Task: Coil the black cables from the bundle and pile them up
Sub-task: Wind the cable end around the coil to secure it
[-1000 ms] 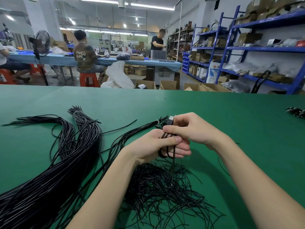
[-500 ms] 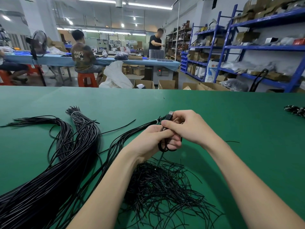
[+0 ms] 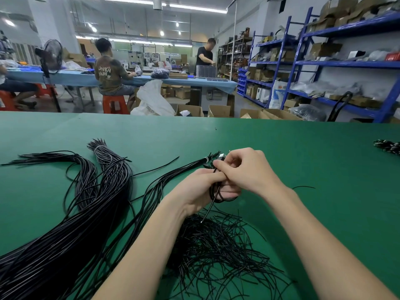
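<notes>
My left hand (image 3: 202, 187) grips the coiled cable (image 3: 218, 197) while my right hand (image 3: 244, 169) pinches its plug end above the green surface (image 3: 303, 161).

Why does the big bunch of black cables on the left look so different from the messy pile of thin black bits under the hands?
The cable bundle has thick, long strands lying side by side in a sweeping curve; the thin pile has fine, short strands crossing every way. The bundle is tied with a pale band near its far end; the pile is loose. The bundle lies to the left of the left hand; the pile sits below both hands. Both are black and rest on the green table.
</notes>
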